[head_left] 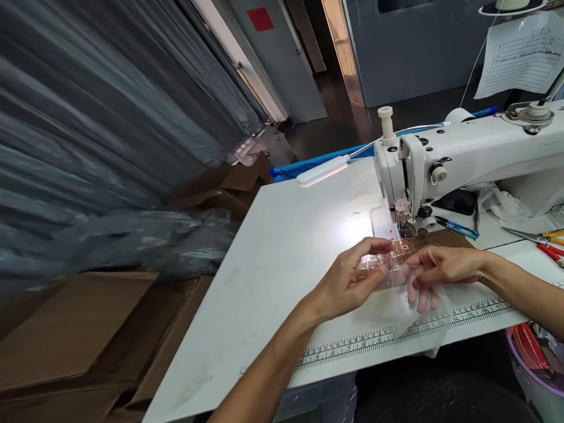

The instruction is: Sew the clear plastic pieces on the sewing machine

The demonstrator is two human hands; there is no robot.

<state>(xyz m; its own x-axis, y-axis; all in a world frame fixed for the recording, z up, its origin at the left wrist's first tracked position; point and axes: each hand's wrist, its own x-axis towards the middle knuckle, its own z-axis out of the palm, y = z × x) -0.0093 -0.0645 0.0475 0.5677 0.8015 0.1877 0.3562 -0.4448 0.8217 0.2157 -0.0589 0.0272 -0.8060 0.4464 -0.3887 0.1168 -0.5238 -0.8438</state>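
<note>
A white sewing machine (476, 147) stands on the right of the table, its presser foot low over the plate. My left hand (348, 279) is in front of the needle area, thumb and forefinger apart, beside a clear grid-like piece (374, 264) with small red marks near it. To its right, my right hand (445, 267) pinches a sheer, see-through fabric (429, 323); some of its fingers show through the layer. The fabric hangs over the table's front edge. Under my hands lies a brown flat piece (447, 238), partly hidden.
A ruler strip (361, 342) runs along the front of the white table (286, 270). Blue thread snips (458, 228), yellow-handled scissors (533, 236) and a dark phone (456, 201) lie by the machine. A lamp (324, 170) shines behind the needle. Cardboard boxes (74, 329) stand left.
</note>
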